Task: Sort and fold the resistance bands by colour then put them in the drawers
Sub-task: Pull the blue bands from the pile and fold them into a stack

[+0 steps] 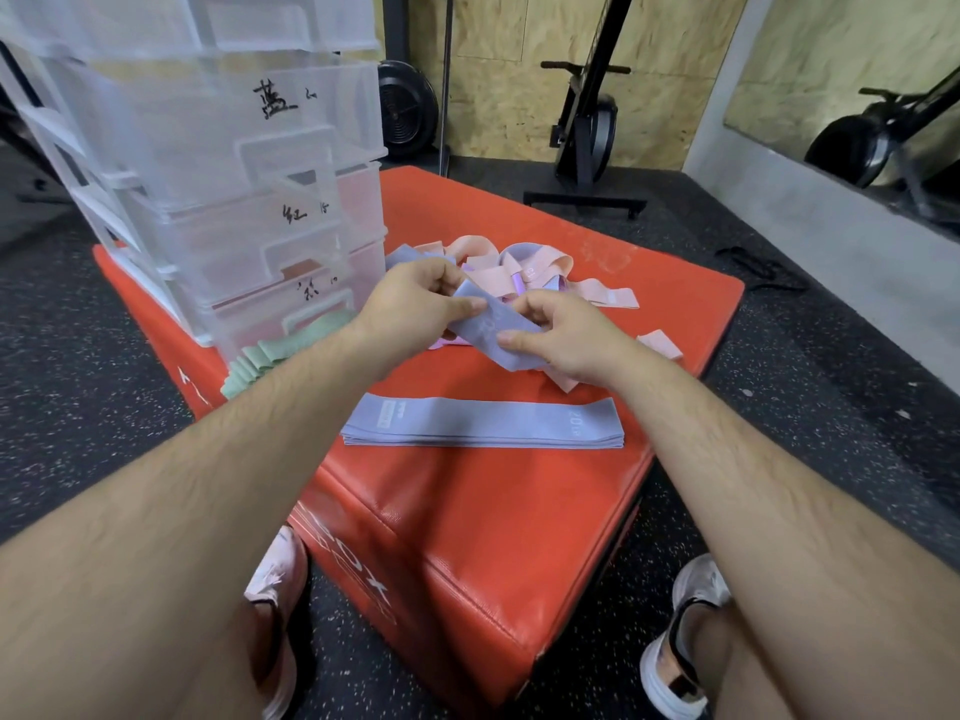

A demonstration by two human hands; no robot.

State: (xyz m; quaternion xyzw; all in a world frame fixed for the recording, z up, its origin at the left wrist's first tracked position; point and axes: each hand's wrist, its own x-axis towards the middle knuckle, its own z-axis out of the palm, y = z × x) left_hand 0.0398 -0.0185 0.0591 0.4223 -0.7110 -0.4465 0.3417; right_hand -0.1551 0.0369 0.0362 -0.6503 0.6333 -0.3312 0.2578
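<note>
Hands: left hand and right hand both pinch 1 blue band above the red box.
Done: blue stack lies flat on the box; green bands beside the drawers.
Left: pink pile unsorted; folding and stowing probably remain.

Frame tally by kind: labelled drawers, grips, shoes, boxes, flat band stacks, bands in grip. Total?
Hand-labelled drawers: 3
Grips, left grip and right grip: 2
Shoes: 2
Red box: 1
Flat blue-grey stack: 1
Blue-grey band pinched by both grips: 1
Total: 10
Loose pink bands and green bands overlap too much to count.
</note>
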